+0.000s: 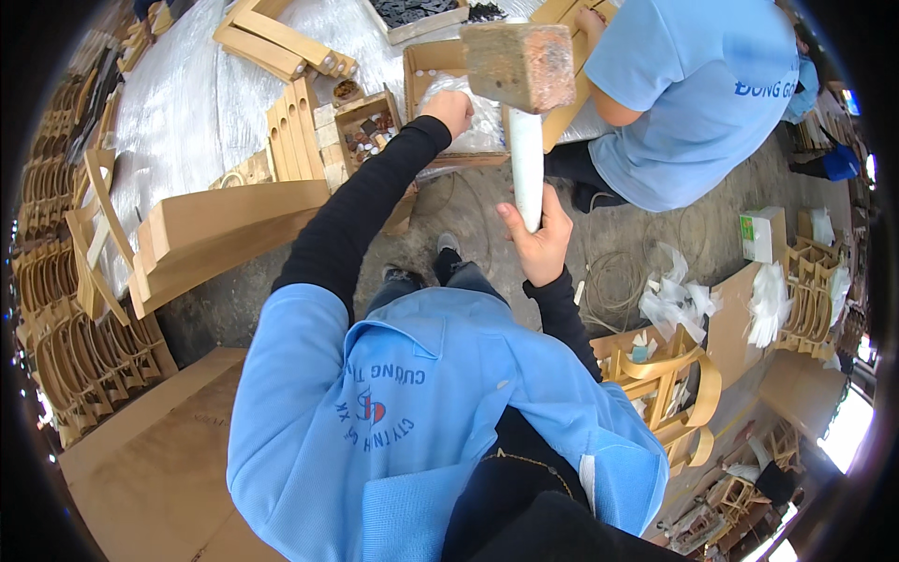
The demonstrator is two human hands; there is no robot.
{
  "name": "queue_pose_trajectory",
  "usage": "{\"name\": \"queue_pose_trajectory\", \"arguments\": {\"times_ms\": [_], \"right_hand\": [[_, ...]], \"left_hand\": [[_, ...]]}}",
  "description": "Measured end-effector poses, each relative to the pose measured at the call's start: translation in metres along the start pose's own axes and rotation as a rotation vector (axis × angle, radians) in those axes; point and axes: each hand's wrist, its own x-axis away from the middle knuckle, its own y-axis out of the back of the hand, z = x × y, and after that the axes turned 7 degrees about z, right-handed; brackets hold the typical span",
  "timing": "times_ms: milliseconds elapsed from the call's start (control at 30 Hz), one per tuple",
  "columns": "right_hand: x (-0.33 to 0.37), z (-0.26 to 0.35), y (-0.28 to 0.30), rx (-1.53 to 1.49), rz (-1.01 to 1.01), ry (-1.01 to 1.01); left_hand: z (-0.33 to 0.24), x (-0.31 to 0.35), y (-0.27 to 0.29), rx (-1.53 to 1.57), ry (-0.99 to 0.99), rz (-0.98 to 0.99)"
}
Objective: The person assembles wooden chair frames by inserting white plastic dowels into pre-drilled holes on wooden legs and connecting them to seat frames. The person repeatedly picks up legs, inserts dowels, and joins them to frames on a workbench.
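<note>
A mallet with a worn wooden block head (520, 67) and a white handle (527, 159) stands raised in front of me. My right hand (543, 234) is wrapped round the lower end of that handle. Over a cardboard box (412, 75), my left hand (451, 110) is closed, its fingertips turned away from view. Clear plastic wrapping (482, 126) lies in the box beside that hand. Just left of it stands a small wooden box (382, 101) with small brown and white pieces. What my left fingers hold, if anything, is hidden.
A co-worker in a blue shirt (684, 94) bends over wooden parts at the right. Curved wooden frames (276, 42) rest on the plastic-covered table (178, 122). Long wooden panels (220, 225) jut out at the left. Cord (613, 281) coils on the floor near a wooden chair frame (670, 384).
</note>
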Motion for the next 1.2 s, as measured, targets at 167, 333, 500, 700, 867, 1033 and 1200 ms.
{"name": "queue_pose_trajectory", "arguments": {"times_ms": [167, 333, 500, 700, 867, 1033, 1200], "right_hand": [[-0.002, 0.028, -0.011, -0.196, 0.010, -0.020], [0.006, 0.070, -0.030, -0.408, 0.130, 0.141], [0.007, 0.154, -0.078, -0.630, 0.402, -0.013], [0.032, 0.202, -0.146, -0.637, 0.690, -0.056], [0.049, 0.227, -0.183, -0.632, 0.752, -0.026], [0.056, 0.248, -0.212, -0.575, 0.754, -0.003], [0.051, 0.254, -0.203, -0.349, 0.599, 0.179]], "left_hand": [[0.008, 0.017, 0.023, 0.739, 0.197, 0.036], [-0.072, 0.176, 0.140, 1.335, 0.011, -0.079], [-0.084, 0.294, 0.189, 1.290, -0.035, -0.366], [-0.053, 0.368, 0.217, 0.964, -0.113, -0.761], [-0.035, 0.414, 0.241, 0.566, -0.192, -0.825], [0.001, 0.441, 0.265, 0.347, -0.183, -0.903], [0.052, 0.433, 0.282, 0.824, -0.121, -0.922]]}}
